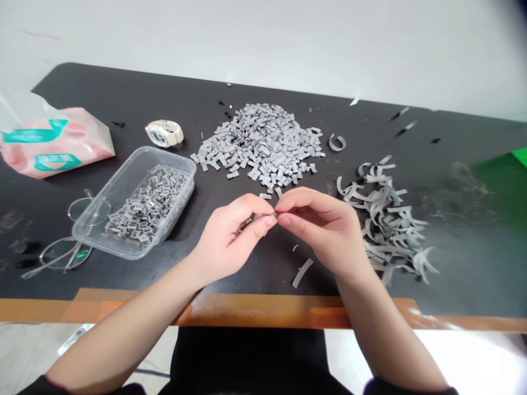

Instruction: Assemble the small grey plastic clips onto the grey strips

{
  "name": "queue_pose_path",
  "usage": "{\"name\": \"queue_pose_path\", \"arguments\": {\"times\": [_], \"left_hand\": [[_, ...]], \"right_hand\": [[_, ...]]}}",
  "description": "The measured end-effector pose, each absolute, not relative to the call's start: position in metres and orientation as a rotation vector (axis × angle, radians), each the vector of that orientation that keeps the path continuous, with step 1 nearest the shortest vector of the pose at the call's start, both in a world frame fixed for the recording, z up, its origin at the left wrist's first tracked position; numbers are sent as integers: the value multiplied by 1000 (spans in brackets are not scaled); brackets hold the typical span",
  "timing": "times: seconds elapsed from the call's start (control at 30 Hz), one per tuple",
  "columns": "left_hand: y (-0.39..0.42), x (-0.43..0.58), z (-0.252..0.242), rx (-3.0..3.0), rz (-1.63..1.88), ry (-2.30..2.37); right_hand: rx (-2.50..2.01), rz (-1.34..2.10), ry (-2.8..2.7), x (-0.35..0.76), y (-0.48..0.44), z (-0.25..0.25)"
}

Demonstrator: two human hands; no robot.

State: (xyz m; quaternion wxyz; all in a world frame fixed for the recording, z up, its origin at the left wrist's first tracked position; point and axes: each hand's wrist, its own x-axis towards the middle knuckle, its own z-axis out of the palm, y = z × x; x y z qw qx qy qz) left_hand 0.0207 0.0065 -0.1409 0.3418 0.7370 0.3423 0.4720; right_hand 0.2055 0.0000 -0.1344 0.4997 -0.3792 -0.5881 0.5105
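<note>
My left hand [234, 233] and my right hand [325, 222] meet fingertip to fingertip above the dark table [255, 263], near its front edge. Both pinch one small grey piece [269, 215] between thumbs and forefingers; most of it is hidden by the fingers. Just beyond the hands lies a large heap of small grey pieces [261, 144]. To the right lies a loose pile of curled grey strips [389, 219]. A clear plastic tub [138, 200] with several grey pieces in it stands to the left.
A pair of glasses [72, 236] lies left of the tub. A pink and white packet [53, 142] sits at the far left, a tape roll [164, 133] behind the tub. One loose strip [302, 272] lies under my right wrist. A white wall runs behind the table.
</note>
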Motion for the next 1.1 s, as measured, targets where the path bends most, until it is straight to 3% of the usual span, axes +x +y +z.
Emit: {"name": "queue_pose_path", "arguments": {"times": [0.13,0.4,0.73,1.1], "left_hand": [[8,18,-140,2222,1128,1018],[10,20,-138,2009,980,1055],[9,26,-139,1764,1087,1072],[7,25,-141,1759,1099,1047]], "right_hand": [[-1032,1107,-1603,211,3,-132],[-908,1581,-1516,219,10,-138],[-1000,1352,-1437,209,8,-142],[-895,1495,-1202,212,10,-142]]}}
